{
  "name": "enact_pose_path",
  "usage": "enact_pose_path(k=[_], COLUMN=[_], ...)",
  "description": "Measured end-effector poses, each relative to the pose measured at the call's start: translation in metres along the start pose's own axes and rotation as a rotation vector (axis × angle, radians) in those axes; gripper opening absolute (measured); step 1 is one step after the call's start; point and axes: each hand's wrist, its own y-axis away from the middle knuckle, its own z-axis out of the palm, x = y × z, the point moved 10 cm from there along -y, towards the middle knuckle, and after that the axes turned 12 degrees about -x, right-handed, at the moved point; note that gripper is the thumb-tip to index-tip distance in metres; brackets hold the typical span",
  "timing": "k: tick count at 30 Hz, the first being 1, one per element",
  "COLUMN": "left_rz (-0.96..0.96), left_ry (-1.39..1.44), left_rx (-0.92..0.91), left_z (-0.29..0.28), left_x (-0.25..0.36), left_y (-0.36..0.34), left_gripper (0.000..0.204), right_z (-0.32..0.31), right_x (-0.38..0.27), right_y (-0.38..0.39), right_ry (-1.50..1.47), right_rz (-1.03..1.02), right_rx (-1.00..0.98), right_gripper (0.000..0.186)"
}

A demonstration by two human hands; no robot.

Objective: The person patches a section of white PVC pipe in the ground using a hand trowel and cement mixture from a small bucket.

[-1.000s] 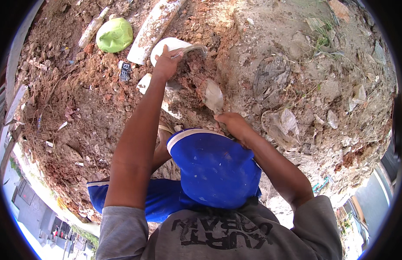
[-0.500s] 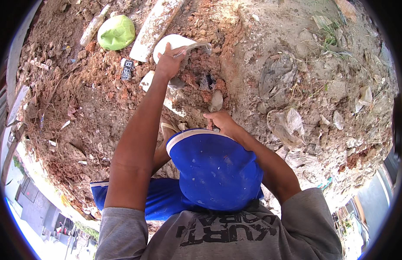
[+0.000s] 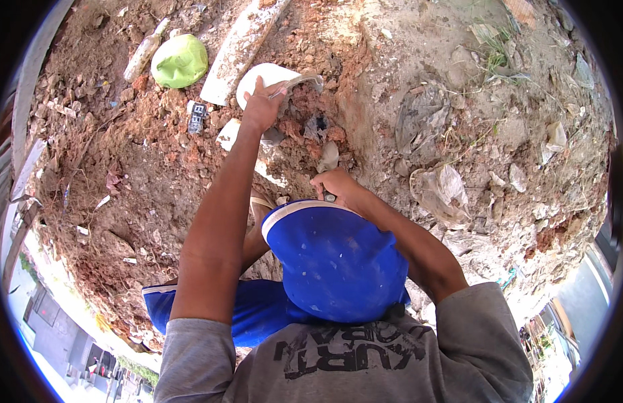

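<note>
My left hand (image 3: 262,111) reaches forward and grips the edge of a white curved container (image 3: 258,76), fingers on its outside and thumb toward its lip. The container lies tilted on the soil, its rim turned to the right over loose reddish earth. Close to my blue-clothed knee (image 3: 335,258), my right hand (image 3: 342,185) is closed around the handle of a small trowel (image 3: 329,156). The trowel's grey blade points forward into the dirt, and the butt of its handle shows beneath my fingers. A dark scrap (image 3: 318,125) lies in the soil between container and trowel.
A dented green ball-like shell (image 3: 180,62), a dirty bottle (image 3: 143,55) and a long white trough-like piece (image 3: 241,47) lie at the far left. A small black-and-white object (image 3: 196,117) is nearer. Crumpled plastic sheets (image 3: 440,195) and grass (image 3: 501,54) are on the right.
The whole view has shifted slightly. My right hand has moved a little left with the trowel, whose blade leans more to the left. My left hand keeps its grip on the white container.
</note>
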Motion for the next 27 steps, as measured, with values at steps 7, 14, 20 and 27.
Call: enact_pose_path(k=[7,14,20,27], left_rz=[0.037,-0.072,-0.146,-0.047], left_ry=[-0.005,-0.157,-0.326,-0.145], left_rx=[-0.021,-0.128,-0.034,0.059], left_z=[-0.001,-0.017,-0.019,-0.056], left_x=[-0.004,-0.004,-0.033,-0.050], left_y=[0.005,-0.001,-0.018,0.008], left_gripper=[0.049,0.083,0.088,0.081], right_z=[0.040,0.059,0.075,0.066], right_x=[-0.029,-0.104,-0.111,-0.112], right_y=[-0.021,-0.033,-0.030,0.053], right_ry=[-0.040,0.342,1.724,1.438], right_rz=[-0.038,-0.134,-0.264,-0.221], right_rx=[-0.092,0.000,-0.055,-0.001], right_gripper=[0.016,0.019,0.042,0.045])
